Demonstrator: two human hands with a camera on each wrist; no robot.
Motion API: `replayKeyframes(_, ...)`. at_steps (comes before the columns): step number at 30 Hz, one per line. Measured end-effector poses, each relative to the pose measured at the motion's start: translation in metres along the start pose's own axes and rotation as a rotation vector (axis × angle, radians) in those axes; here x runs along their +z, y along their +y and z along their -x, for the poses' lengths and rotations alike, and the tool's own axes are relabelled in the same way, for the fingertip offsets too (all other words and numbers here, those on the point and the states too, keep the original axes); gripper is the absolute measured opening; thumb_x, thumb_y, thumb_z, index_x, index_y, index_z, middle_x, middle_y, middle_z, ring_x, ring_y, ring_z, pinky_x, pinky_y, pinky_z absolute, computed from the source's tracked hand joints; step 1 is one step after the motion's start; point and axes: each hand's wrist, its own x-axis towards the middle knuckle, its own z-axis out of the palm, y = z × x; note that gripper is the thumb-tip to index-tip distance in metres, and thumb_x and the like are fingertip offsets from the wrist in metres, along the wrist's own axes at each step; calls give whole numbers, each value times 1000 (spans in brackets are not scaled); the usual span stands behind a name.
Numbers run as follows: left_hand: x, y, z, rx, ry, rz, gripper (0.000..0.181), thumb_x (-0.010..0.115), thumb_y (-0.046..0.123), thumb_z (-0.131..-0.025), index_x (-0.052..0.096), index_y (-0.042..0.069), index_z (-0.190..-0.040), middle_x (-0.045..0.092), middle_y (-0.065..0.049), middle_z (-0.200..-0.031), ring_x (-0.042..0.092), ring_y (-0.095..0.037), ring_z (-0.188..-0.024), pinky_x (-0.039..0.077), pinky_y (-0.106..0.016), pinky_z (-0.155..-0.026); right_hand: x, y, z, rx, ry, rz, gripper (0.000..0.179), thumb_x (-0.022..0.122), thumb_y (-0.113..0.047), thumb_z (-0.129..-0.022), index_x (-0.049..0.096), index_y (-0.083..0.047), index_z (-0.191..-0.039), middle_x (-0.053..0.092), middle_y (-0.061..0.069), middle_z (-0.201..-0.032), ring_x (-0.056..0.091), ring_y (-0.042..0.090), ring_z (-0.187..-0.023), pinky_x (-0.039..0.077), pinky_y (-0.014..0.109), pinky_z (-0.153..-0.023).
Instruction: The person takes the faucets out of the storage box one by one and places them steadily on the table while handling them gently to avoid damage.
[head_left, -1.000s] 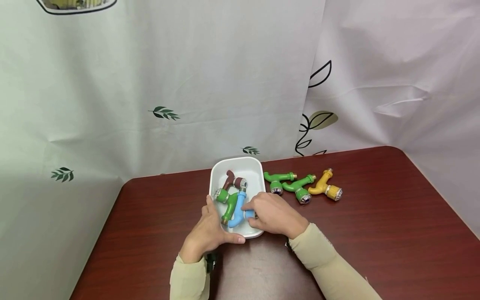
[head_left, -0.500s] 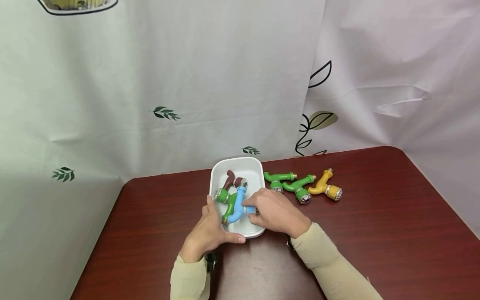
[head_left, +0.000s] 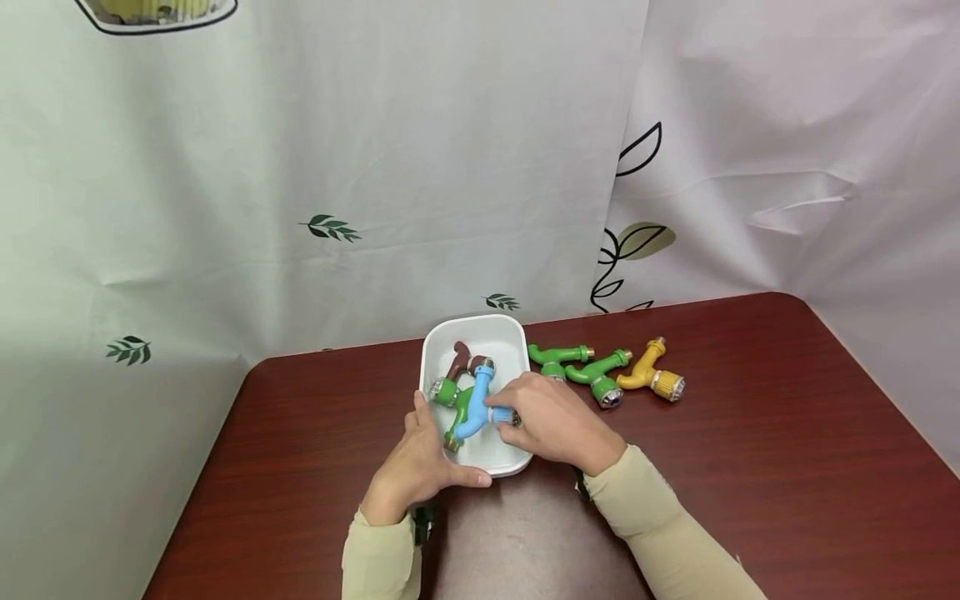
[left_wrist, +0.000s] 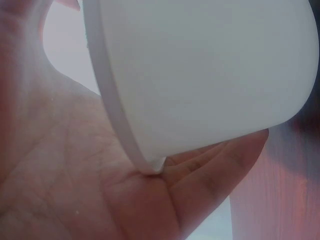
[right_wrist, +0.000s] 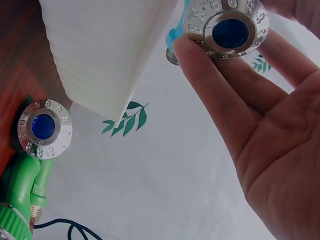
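Observation:
My right hand (head_left: 555,421) pinches the ribbed handle of a light blue tap (head_left: 476,408) over the white plastic tray (head_left: 513,337). In the right wrist view, the tap's silver handle cap (right_wrist: 230,30) sits between the thumb and fingers. Below the blue tap, partly covered by it, a green tap (head_left: 447,392) lies in the tray. Farther back in the tray is a brown tap (head_left: 459,360). My left hand (head_left: 416,458) rests against the tray's near left corner, fingers along the left side and thumb along the front. The left wrist view shows those fingers fairly straight against the outer wall.
Right of the tray lie two more green taps, one nearer the tray (head_left: 558,356) and another beside it (head_left: 600,375), then a yellow tap (head_left: 651,373). They are on the dark red wooden table (head_left: 750,433). A pale leaf-printed cloth (head_left: 450,167) hangs behind the table.
My right hand has moved slightly up and away from me, carrying the blue tap, which now covers more of the green tap's middle. The left hand and tray have stayed put.

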Motion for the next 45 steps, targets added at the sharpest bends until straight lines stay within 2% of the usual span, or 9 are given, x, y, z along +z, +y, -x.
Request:
replayKeyframes(14, 1, 0, -1, -7, 0, 0, 160, 97, 51, -55, -12, -8, -155, 26, -36, -150, 50, -43, -124, 45, -53, -99, -3, 2, 9, 0, 40, 17, 29, 75, -20, -88, 77, -10, -116, 73, 4, -108, 65, 20, -105, 52, 40, -88)
replayKeyframes(25, 1, 1, -1, -2, 15, 5, 160, 99, 49, -53, -11, -9, -155, 29, -36, -148, 50, -43, -124, 45, -52, -100, -9, 9, 17, -16, 93, 29, 29, 75, -18, -88, 76, -7, -115, 74, 3, -107, 65, 20, -99, 53, 38, -85)
replayKeyframes(34, 1, 1, 0, -9, 13, 12, 161, 99, 47, -53, -11, -8, -155, 29, -36, -148, 51, -43, -123, 45, -52, -100, -13, 15, 25, 3, 93, 3, 30, 76, -18, -89, 76, -7, -116, 73, 3, -110, 66, 19, -102, 54, 38, -87)
replayKeyframes(45, 1, 1, 0, -9, 16, 18, 160, 100, 45, -53, -11, -8, -155, 29, -36, -148, 50, -43, -124, 44, -53, -100, -21, 22, 37, 34, 108, 53, 32, 78, -19, -87, 75, -8, -117, 73, 4, -113, 64, 21, -102, 54, 37, -86)
